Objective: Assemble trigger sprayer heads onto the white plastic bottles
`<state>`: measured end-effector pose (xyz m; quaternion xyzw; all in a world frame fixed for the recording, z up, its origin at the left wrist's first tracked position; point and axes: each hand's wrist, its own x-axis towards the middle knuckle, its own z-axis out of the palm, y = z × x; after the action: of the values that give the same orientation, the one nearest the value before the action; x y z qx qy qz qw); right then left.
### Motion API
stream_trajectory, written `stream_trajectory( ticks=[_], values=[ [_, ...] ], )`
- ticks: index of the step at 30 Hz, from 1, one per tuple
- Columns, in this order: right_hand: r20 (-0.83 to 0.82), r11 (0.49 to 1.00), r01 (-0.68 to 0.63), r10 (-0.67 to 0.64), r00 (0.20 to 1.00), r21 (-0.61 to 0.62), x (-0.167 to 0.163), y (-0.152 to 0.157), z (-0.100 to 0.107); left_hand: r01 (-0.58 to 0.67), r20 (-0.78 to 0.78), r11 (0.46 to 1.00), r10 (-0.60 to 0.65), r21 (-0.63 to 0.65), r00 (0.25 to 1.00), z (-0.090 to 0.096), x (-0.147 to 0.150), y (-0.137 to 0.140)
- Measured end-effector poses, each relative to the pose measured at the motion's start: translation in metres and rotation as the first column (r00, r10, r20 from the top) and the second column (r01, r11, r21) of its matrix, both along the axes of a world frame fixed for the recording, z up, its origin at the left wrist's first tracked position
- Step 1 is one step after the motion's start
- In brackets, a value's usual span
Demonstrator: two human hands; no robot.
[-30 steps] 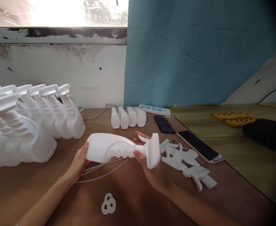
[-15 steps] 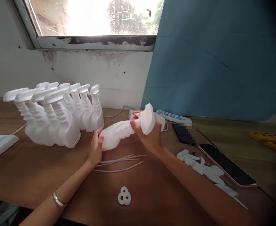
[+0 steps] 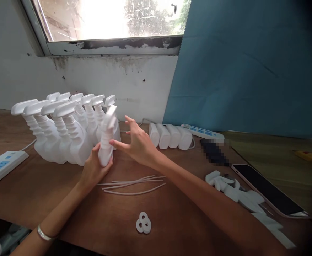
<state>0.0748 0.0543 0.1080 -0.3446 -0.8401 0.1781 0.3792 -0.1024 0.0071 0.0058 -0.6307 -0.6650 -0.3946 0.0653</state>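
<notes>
My left hand (image 3: pixel 98 161) is closed around the lower part of a white spray bottle (image 3: pixel 107 137), which it holds nearly upright with the trigger head up. Slightly to the right, my right hand (image 3: pixel 138 142) has its fingers spread, its thumb close to or touching the bottle's ribbed neck. Whether the thumb touches I cannot tell. Behind and left of the held bottle, several white spray bottles (image 3: pixel 78 145) stand close together in rows. Thin white tubes (image 3: pixel 134 184) lie on the table in front of my hands. Nearer to me are 3 white ring washers (image 3: pixel 144 224).
Several white bottles (image 3: pixel 174 137) lie side by side near the wall, bases toward me. Power strips (image 3: pixel 5 165) stand at the left and at the back right. Two phones (image 3: pixel 268 190) and a pile of white trigger parts (image 3: pixel 236 192) are at the right of the brown table (image 3: pixel 113 220).
The spray bottle has gone from lying sideways between both hands to nearly upright in my left hand, beside the standing bottles. My right hand has let go of its head and moved left.
</notes>
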Motion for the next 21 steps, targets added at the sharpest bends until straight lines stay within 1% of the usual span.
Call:
stream_trajectory(
  ticks=[2, 4, 7, 11, 13, 15, 18, 19, 21],
  values=[
    [0.104, 1.0, 0.008, -0.009, 0.995, 0.014, 0.011, -0.002, -0.007, -0.073, 0.032, 0.997, 0.074, -0.028, 0.997, -0.001, -0.007, 0.001],
    [0.223, 0.999, 0.04, -0.04, 0.974, 0.001, 0.026, -0.002, -0.015, -0.113, 0.022, 0.994, 0.113, -0.008, 0.993, -0.003, -0.013, 0.003],
    [0.382, 0.994, 0.109, -0.091, 0.92, -0.026, 0.053, -0.002, -0.026, -0.149, -0.027, 0.987, 0.151, 0.057, 0.988, -0.006, -0.02, 0.009],
    [0.515, 0.981, 0.191, -0.169, 0.84, 0.011, 0.093, -0.005, -0.038, -0.179, -0.151, 0.981, 0.188, 0.073, 0.97, -0.009, -0.028, 0.014],
    [0.549, 0.972, 0.235, -0.212, 0.808, 0.029, 0.112, -0.008, -0.042, -0.16, -0.212, 0.978, 0.186, 0.133, 0.959, -0.01, -0.032, 0.016],
    [0.563, 0.961, 0.275, -0.241, 0.79, 0.026, 0.13, -0.011, -0.047, -0.114, -0.255, 0.974, 0.162, 0.194, 0.953, -0.01, -0.035, 0.018],
    [0.57, 0.948, 0.319, -0.257, 0.78, -0.009, 0.146, -0.015, -0.058, -0.07, -0.331, 0.972, 0.144, 0.226, 0.933, -0.01, -0.037, 0.018],
    [0.564, 0.945, 0.327, -0.262, 0.783, -0.014, 0.148, -0.016, -0.063, -0.086, -0.361, 0.97, 0.166, 0.228, 0.918, -0.01, -0.036, 0.017],
    [0.525, 0.944, 0.33, -0.279, 0.804, -0.003, 0.146, -0.019, -0.076, -0.164, -0.407, 0.96, 0.247, 0.228, 0.88, -0.01, -0.033, 0.013]
  ],
)
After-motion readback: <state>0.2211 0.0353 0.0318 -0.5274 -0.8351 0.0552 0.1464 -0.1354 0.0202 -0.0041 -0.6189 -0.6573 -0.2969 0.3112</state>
